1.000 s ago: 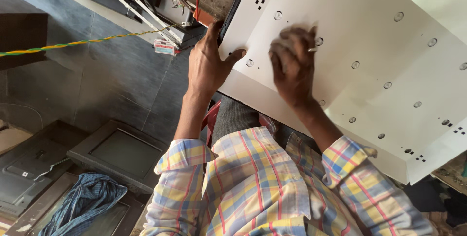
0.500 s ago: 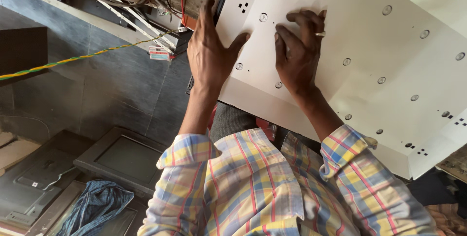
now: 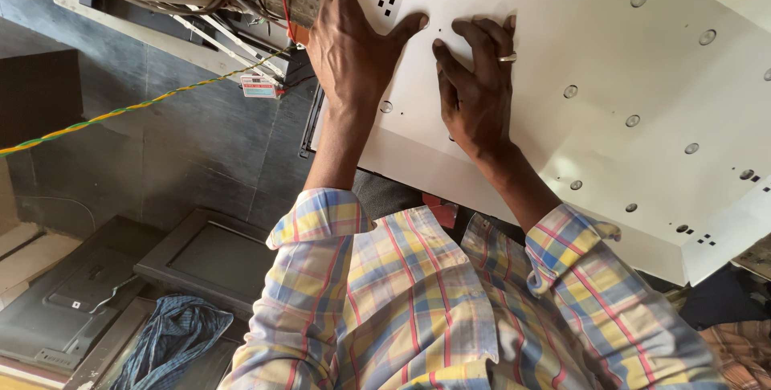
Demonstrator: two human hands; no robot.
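both hands have slid up the white panel (image 3: 610,69); my left hand (image 3: 349,44) and right hand (image 3: 478,85) press flat, gripping nothing. pressing unevenly near its edge could tip or crease the panel.

A small red-and-white label (image 3: 259,86) hangs left of the white panel; dark flat screens (image 3: 210,260) lie lower left.

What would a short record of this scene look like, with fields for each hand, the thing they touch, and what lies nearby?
left hand: flat, fingers spread, on the sheet's edge
right hand: flat on the sheet, ring on one finger
white sheet: large, dotted with small round holes
sleeves: checked shirt
nearby: twisted yellow-green cable, blue cloth, dark flat panel
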